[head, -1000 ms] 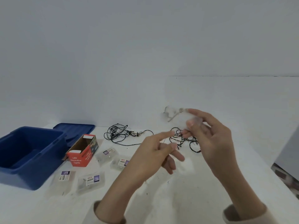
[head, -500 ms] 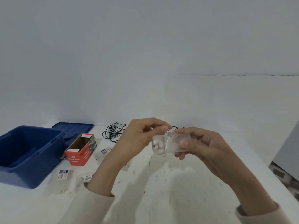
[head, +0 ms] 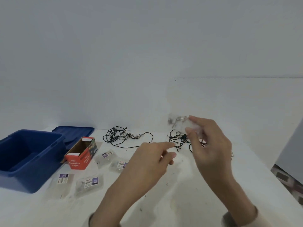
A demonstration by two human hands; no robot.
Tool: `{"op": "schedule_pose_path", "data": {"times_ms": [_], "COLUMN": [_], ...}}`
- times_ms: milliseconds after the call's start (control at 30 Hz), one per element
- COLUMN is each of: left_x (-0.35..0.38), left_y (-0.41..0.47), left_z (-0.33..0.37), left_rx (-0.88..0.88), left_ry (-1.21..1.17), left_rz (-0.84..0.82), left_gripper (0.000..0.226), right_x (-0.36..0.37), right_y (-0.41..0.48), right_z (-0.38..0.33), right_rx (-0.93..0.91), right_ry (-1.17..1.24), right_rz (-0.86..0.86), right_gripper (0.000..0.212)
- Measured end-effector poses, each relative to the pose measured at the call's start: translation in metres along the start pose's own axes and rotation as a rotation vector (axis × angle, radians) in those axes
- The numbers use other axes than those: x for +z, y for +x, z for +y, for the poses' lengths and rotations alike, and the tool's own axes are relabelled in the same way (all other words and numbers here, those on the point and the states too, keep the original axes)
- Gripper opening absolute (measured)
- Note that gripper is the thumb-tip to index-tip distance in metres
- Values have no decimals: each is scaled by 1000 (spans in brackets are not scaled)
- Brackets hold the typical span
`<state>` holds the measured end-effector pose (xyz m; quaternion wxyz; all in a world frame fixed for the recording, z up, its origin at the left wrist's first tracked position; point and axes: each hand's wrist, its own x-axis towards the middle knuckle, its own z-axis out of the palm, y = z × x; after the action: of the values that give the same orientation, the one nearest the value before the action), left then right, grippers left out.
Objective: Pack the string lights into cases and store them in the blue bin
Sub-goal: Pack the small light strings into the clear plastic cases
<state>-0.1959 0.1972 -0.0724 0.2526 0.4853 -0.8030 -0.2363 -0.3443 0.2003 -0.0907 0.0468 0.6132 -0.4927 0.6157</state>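
Right hand pinches a clear case, seemingly holding wire, above the far-right string lights; left hand half-open, empty. Light, limp, tangle-prone: gather by the bundle.

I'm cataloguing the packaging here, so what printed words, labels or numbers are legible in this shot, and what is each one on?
"LED Decorative Lights", white print on the end flap of the red cardboard box; it repeats along the box's side, but is blurred there.
The stickers on the four clear plastic cases: barcode-like marks and print, too small and blurred to read.
The blue bin and its lid: no visible text.
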Motion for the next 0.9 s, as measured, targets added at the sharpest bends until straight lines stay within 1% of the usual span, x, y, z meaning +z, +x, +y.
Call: {"op": "schedule_pose_path", "data": {"times_ms": [33, 67, 100, 133, 167, 200, 233, 267, 333, 400, 433, 467, 500, 533, 567, 633, 700, 733, 767, 833, 867, 900], "left_x": [-4, -8, -12, -17, -23, -28, -32, -32, -28, -21, -16, -13, -10, -6, -3, 2, 5, 5, 4, -1, -5, -8], "left_y": [0, 0, 1, 2, 4, 7, 10, 13, 16, 11, 8, 5, 3, 1, 0, -4, -8, -10, -12, -14, -14, -13], "left_z": [2, 5, 6, 7, 7, 6, 2, -4, -14, -16, -15, -13, -12, -11, -9, -4, 0, 2, 3, 6, 7, 8], "left_rx": [32, 67, 118, 177, 234, 281, 298, 277, 191, 97, 51, 10, -16, -26, -25, -29, -36, -23, -6, 67, 145, 257], "left_ry": [245, 408, 506, 541, 526, 472, 366, 212, -141, -461, -565, -620, -639, -643, -646, -633, -497, -389, -285, -58, 101, 251], "left_rz": [31, 80, 114, 136, 138, 137, 139, 134, 104, 56, 26, -1, -18, -32, -47, -83, -84, -73, -54, -15, 13, 68], "left_gripper": [31, 30, 29, 27, 26, 26, 24, 21, 16, 21, 21, 19, 18, 19, 20, 24, 23, 22, 21, 20, 22, 25], "right_x": [2, 2, -1, -4, -9, -14, -20, -26, -34, -32, -30, -28, -27, -27, -27, -25, -23, -21, -21, -20, -20, -21], "right_y": [-2, -3, -3, -2, 0, 2, 4, 6, 9, 9, 8, 9, 9, 10, 10, 9, 4, 1, -1, -5, -7, -9], "right_z": [5, 9, 12, 13, 12, 10, 8, 7, 2, -3, -5, -8, -9, -10, -10, -11, -10, -8, -5, 4, 9, 12], "right_rx": [-69, -102, -103, -66, 35, 187, 351, 483, 630, 721, 754, 779, 784, 771, 742, 666, 535, 421, 270, -3, -75, -88], "right_ry": [-90, -145, -177, -186, -135, 20, 250, 463, 747, 977, 1055, 1102, 1124, 1125, 1092, 921, 662, 497, 302, -49, -138, -167], "right_rz": [-54, -139, -241, -356, -496, -644, -760, -819, -788, -647, -548, -431, -307, -199, -114, 7, 102, 139, 147, 69, -9, -109], "right_gripper": [21, 21, 21, 20, 18, 16, 15, 16, 19, 29, 34, 39, 40, 37, 30, 15, 13, 14, 14, 16, 17, 17]}}
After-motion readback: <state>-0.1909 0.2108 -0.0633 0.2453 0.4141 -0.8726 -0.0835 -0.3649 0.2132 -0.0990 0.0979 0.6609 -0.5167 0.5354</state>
